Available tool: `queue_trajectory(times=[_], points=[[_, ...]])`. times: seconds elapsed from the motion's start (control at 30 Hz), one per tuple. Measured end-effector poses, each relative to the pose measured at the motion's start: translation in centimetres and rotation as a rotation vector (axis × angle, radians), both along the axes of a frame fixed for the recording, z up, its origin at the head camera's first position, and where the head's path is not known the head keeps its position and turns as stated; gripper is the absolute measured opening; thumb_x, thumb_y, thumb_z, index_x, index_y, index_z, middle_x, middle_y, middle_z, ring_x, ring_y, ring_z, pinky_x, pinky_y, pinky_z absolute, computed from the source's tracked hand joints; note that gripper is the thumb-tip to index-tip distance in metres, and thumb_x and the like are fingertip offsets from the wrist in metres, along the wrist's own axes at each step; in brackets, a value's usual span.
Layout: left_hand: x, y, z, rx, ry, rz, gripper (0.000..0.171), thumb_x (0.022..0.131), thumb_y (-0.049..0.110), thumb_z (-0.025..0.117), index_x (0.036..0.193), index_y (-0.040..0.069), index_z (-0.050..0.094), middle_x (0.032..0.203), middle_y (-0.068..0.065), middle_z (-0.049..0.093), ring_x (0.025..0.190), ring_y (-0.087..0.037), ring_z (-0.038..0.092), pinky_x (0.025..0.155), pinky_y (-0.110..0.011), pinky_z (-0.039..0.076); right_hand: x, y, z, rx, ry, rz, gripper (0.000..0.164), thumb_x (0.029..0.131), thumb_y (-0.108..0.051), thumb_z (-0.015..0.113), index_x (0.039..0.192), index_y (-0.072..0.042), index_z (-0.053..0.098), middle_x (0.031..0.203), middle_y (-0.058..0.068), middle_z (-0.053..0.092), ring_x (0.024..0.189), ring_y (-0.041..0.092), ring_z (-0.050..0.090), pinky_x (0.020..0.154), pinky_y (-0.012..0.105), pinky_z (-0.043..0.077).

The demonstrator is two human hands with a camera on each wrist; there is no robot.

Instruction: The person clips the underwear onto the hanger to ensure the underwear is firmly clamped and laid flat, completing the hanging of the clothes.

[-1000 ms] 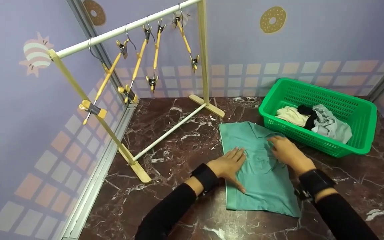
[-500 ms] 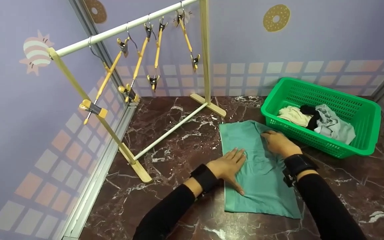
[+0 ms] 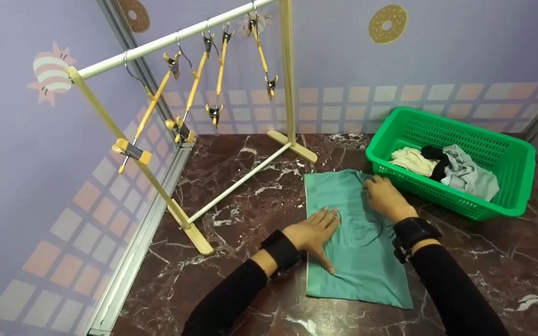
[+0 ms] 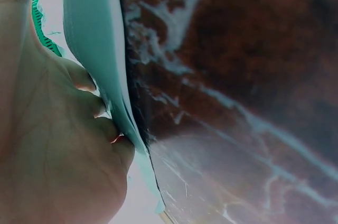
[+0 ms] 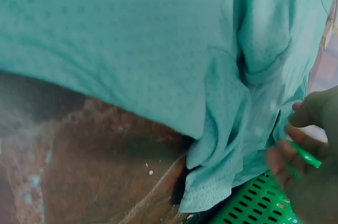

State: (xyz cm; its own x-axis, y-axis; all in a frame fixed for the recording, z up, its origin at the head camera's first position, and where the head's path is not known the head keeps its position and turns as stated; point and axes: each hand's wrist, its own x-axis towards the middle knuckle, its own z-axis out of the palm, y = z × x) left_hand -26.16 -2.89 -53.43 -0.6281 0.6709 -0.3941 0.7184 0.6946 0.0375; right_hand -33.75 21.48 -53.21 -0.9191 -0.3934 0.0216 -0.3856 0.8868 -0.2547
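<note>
- Teal garment [image 3: 360,240], one: lying flat and folded on the worktop [image 3: 250,205], between rack and basket; some creases around the middle; ribbed cuff visible in the right wrist view.
- Left hand [image 3: 313,233], bare: palm down on the left part of the garment; fingers straight and spread, thumb angled toward the near edge, gripping nothing.
- Right hand [image 3: 388,200], bare: at the upper right edge of the garment, near the basket corner; fingers bent, blurred in the right wrist view; pinching of cloth or mere touching, cannot tell.
- Black wristbands [image 3: 416,231], a pair: one per wrist, above black sleeves [image 3: 460,284].
- Green basket [image 3: 456,135], perforated: just beyond the garment, to the right; holding cream cloth [image 3: 414,159], black cloth [image 3: 437,163] and grey cloth [image 3: 470,172], crumpled together.
- Rack [image 3: 175,39], white bar on wooden uprights: standing at left, apart from the garment.
- Yellow hangers [image 3: 157,100], four: hooked over the bar, tilted, clips at both ends.
- Worktop: dark reddish brown, pale marble veining.
- Wall [image 3: 339,46], purple: printed with doughnuts, sweets and checks.
</note>
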Motion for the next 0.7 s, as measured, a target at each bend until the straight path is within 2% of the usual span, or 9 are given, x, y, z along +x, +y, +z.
queue_trajectory(times=[0.07, 0.13, 0.27, 0.43, 0.57, 0.7], points=[[0.0, -0.2, 0.1, 0.011, 0.0, 0.001, 0.137, 0.071, 0.084, 0.069, 0.164, 0.011, 0.0, 0.17, -0.013, -0.008, 0.156, -0.031, -0.006, 0.128, -0.04, 0.006, 0.0, -0.3, -0.1, 0.01, 0.0, 0.029, 0.028, 0.098, 0.002, 0.056, 0.125, 0.008, 0.061, 0.12, 0.032, 0.055, 0.11, 0.054, 0.052, 0.097, 0.063, 0.046], [0.0, -0.3, 0.1, 0.024, -0.003, -0.002, 0.136, 0.072, 0.082, 0.07, 0.164, 0.01, 0.001, 0.17, -0.014, -0.006, 0.156, -0.032, -0.006, 0.128, -0.041, 0.006, -0.1, -0.5, -0.2, 0.025, -0.042, 0.033, 0.037, 0.098, 0.003, 0.056, 0.134, 0.006, 0.058, 0.13, 0.033, 0.053, 0.118, 0.057, 0.049, 0.103, 0.065, 0.042], [0.1, -0.4, 0.1, 0.032, -0.005, -0.003, 0.136, 0.071, 0.082, 0.071, 0.164, 0.009, 0.001, 0.17, -0.014, -0.006, 0.156, -0.032, -0.006, 0.128, -0.041, 0.006, -0.5, -0.7, -0.2, 0.039, -0.134, 0.009, 0.056, 0.096, 0.004, 0.053, 0.151, 0.005, 0.041, 0.151, 0.034, 0.039, 0.135, 0.061, 0.033, 0.115, 0.069, 0.027], [0.1, -0.4, 0.1, 0.037, -0.011, -0.001, 0.137, 0.071, 0.083, 0.07, 0.164, 0.01, 0.0, 0.17, -0.014, -0.008, 0.156, -0.032, -0.007, 0.128, -0.04, 0.005, -1.3, -0.6, -0.1, 0.016, -0.192, -0.013, 0.068, 0.094, 0.006, 0.052, 0.157, 0.005, 0.027, 0.161, 0.033, 0.02, 0.145, 0.058, 0.018, 0.119, 0.069, 0.015], [0.2, -0.4, 0.2, 0.027, 0.0, -0.005, 0.137, 0.071, 0.083, 0.069, 0.164, 0.01, -0.001, 0.17, -0.014, -0.008, 0.156, -0.032, -0.007, 0.128, -0.04, 0.005, -1.8, -0.4, 0.0, 0.028, -0.222, -0.04, 0.067, 0.096, 0.004, 0.048, 0.158, 0.006, 0.023, 0.163, 0.032, 0.015, 0.146, 0.059, 0.013, 0.119, 0.071, 0.013], [0.3, -0.3, 0.1, 0.023, 0.0, -0.006, 0.137, 0.071, 0.084, 0.068, 0.164, 0.011, -0.002, 0.17, -0.013, -0.009, 0.156, -0.031, -0.007, 0.128, -0.04, 0.005, -2.1, -0.5, 0.0, 0.023, -0.267, -0.094, 0.064, 0.098, -0.001, 0.045, 0.158, 0.006, 0.023, 0.164, 0.031, 0.013, 0.142, 0.065, 0.009, 0.113, 0.076, 0.022]])
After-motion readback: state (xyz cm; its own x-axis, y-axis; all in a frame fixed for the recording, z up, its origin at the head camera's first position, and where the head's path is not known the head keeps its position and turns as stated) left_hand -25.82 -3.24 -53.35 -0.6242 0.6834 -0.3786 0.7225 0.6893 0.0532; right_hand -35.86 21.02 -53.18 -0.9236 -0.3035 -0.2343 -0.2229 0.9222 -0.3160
